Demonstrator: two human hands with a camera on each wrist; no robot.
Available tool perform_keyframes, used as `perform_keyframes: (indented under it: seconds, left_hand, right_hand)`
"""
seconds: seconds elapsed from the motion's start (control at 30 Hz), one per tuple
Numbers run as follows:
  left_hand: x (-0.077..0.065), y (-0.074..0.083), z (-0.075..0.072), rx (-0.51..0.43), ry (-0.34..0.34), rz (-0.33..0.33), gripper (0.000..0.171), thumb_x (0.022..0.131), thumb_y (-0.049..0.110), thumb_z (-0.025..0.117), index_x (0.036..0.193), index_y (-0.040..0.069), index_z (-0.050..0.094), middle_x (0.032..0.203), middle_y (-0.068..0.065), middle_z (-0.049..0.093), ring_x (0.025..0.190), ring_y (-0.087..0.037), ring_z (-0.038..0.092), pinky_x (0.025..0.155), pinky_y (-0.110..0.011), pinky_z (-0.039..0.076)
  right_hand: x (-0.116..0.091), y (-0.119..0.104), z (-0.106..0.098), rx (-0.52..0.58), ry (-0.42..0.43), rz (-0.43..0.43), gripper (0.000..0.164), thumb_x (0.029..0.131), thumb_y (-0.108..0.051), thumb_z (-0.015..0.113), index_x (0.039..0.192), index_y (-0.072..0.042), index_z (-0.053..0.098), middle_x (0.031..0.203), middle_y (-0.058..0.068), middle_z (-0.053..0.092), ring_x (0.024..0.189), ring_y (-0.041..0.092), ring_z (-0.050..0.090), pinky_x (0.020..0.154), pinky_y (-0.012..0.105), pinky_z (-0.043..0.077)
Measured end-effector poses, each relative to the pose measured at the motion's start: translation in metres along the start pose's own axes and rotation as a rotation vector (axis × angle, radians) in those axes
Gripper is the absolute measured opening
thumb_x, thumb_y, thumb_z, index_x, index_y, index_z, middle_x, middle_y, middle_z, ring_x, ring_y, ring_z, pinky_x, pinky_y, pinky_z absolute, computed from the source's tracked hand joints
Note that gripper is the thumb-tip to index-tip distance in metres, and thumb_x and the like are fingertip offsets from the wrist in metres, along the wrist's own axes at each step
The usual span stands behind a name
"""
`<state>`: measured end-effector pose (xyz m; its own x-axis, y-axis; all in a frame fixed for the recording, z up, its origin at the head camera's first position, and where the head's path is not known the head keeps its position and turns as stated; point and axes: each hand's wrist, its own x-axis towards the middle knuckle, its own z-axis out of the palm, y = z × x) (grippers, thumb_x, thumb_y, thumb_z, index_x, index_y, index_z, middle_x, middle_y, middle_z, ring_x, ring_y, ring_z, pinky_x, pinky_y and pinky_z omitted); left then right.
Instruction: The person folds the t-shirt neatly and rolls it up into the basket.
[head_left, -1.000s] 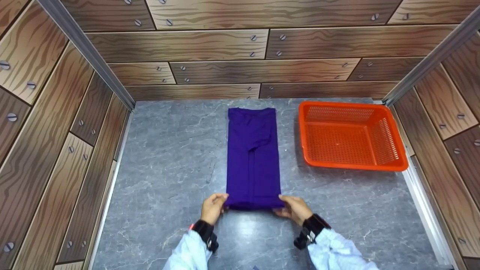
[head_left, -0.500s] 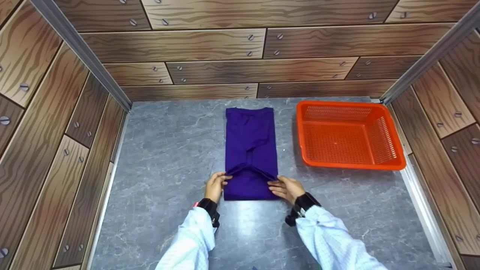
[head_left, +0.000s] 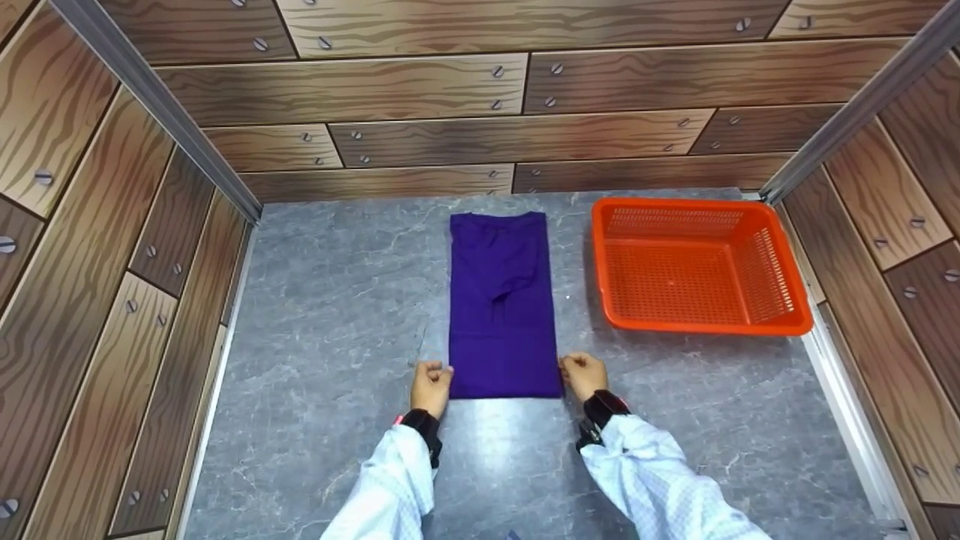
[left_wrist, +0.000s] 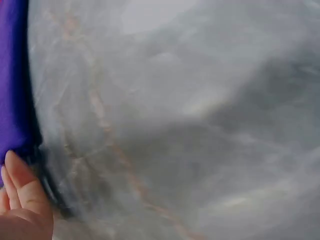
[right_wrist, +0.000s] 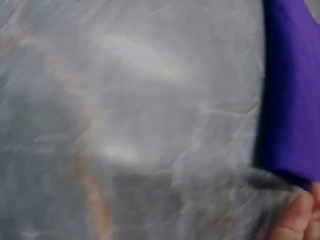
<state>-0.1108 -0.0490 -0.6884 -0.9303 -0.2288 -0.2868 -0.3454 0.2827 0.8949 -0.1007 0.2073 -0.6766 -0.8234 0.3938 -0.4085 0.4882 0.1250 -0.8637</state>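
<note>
A folded purple shirt (head_left: 501, 315) lies lengthwise on the grey marbled surface, its lower part folded up flat. At its near left corner is my left hand (head_left: 430, 386), with thumb and curled fingers pinching the edge. In the left wrist view the thumb (left_wrist: 22, 182) meets the corner of the purple cloth (left_wrist: 12, 90). My right hand (head_left: 583, 375) has its fingers curled at the near right corner. The right wrist view shows its fingertips (right_wrist: 297, 215) against that corner of the purple cloth (right_wrist: 297, 110); most of the hand is out of that frame.
To the right of the shirt stands an orange perforated plastic basket (head_left: 705, 322), with nothing seen inside. Wood-patterned panels (head_left: 420, 139) wall the back and both sides. Grey marbled surface (head_left: 337, 300) stretches around the shirt.
The shirt's near end has been folded away from me, and the raised flap now lies flat. My hands moved away with the flap, then back to the near corners.
</note>
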Motion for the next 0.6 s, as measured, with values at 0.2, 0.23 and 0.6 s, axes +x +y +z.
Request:
perform_keyframes:
  seconds: [0.2, 0.23, 0.6]
  left_hand:
    - [-0.011, -0.009, -0.008, 0.106, -0.059, 0.014, 0.018, 0.083, 0.015, 0.064, 0.09, -0.001, 0.062, 0.078, -0.012, 0.066, 0.071, -0.018, 0.058, 0.065, -0.03, 0.045]
    - [-0.013, -0.009, -0.009, 0.123, -0.067, 0.021, 0.017, 0.083, 0.015, 0.064, 0.09, -0.001, 0.063, 0.078, -0.011, 0.066, 0.072, -0.018, 0.058, 0.065, -0.03, 0.045]
    - [-0.025, -0.012, -0.014, 0.117, -0.106, -0.001, 0.013, 0.081, 0.015, 0.067, 0.083, 0.002, 0.064, 0.067, -0.003, 0.061, 0.059, -0.01, 0.049, 0.059, -0.026, 0.041]
  right_hand:
    - [-0.011, 0.013, -0.009, -0.211, -0.084, -0.028, 0.022, 0.084, -0.013, 0.062, 0.093, 0.006, 0.067, 0.069, 0.005, 0.062, 0.06, 0.011, 0.055, 0.055, 0.023, 0.046]
    - [-0.013, 0.014, -0.01, -0.235, -0.092, -0.04, 0.021, 0.083, -0.013, 0.064, 0.091, 0.006, 0.068, 0.068, 0.005, 0.061, 0.059, 0.011, 0.053, 0.054, 0.023, 0.044]
    - [-0.025, 0.023, -0.022, -0.294, -0.092, -0.083, 0.018, 0.078, -0.014, 0.068, 0.07, 0.002, 0.067, 0.058, -0.004, 0.053, 0.054, 0.01, 0.044, 0.051, 0.023, 0.036]
